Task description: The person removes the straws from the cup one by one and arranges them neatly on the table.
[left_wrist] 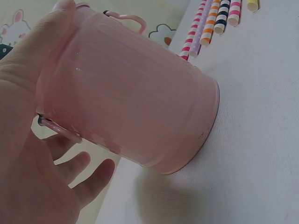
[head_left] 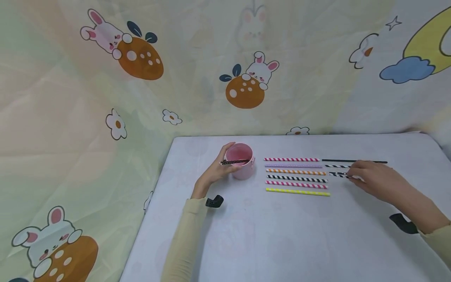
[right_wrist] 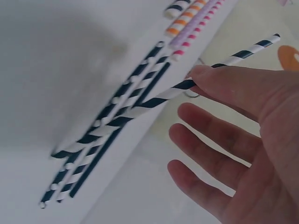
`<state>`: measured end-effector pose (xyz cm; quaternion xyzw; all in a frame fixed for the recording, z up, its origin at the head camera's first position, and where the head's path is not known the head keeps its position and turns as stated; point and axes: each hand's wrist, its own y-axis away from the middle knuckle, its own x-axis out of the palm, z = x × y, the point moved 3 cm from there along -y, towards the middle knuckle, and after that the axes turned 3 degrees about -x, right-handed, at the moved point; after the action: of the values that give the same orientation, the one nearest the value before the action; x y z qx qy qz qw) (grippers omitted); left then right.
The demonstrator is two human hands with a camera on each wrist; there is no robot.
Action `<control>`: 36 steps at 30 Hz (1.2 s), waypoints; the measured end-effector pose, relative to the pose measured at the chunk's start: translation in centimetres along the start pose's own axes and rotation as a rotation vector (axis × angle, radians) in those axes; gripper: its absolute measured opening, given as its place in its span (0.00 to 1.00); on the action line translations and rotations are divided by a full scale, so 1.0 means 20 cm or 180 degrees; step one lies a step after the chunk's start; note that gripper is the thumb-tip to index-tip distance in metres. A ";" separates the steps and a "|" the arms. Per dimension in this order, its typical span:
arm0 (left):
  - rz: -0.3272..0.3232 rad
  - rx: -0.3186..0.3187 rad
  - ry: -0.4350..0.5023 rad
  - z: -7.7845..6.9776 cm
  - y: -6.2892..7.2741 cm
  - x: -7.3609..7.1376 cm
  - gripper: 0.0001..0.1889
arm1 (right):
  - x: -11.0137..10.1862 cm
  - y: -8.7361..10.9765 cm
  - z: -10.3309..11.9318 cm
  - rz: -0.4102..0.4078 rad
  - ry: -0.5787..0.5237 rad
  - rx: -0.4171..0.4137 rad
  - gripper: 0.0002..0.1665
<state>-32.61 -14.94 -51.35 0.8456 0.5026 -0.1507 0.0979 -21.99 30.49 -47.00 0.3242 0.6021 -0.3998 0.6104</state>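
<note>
My left hand (head_left: 215, 170) grips a pink bucket (head_left: 243, 171), thumb on one side and fingers round the other. The bucket stands upright and has small pink handles (left_wrist: 127, 17) on its sides. A black straw with white dots (head_left: 234, 161) leans out over its rim near the left hand. My right hand (head_left: 375, 178) pinches a black-and-white striped straw (right_wrist: 161, 99) between thumb and index finger, its other fingers loosely spread. That straw slants across a dotted black straw (right_wrist: 119, 95), another striped straw (right_wrist: 86, 163) and a plain black straw (right_wrist: 98, 161) lying side by side.
Between the hands several paper straws lie in parallel, among them lilac (head_left: 294, 166), orange-striped (head_left: 296, 172) and yellow (head_left: 297, 192) ones. Behind the white table (head_left: 282, 239) hangs a cloth backdrop (head_left: 197, 90) printed with rabbits.
</note>
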 end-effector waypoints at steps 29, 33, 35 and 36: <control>0.0001 -0.0020 -0.0008 -0.01 -0.01 0.01 0.49 | 0.25 0.09 -0.21 -0.0031 -0.0086 0.0505 0.09; -0.0002 -0.0026 0.0011 -0.01 -0.01 0.01 0.50 | 0.26 0.09 -0.21 -0.0011 -0.0138 0.0553 0.09; -0.0020 -0.0006 -0.0003 -0.01 -0.01 0.00 0.49 | 0.26 0.09 -0.21 0.0000 -0.0160 0.0571 0.09; -0.0028 0.0009 -0.0010 -0.01 0.00 0.00 0.49 | 0.26 0.09 -0.20 0.0001 -0.0169 0.0581 0.09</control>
<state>-32.63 -14.76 -51.22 0.8433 0.5060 -0.1531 0.0968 -22.51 34.45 -52.60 0.3679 0.5467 -0.4613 0.5941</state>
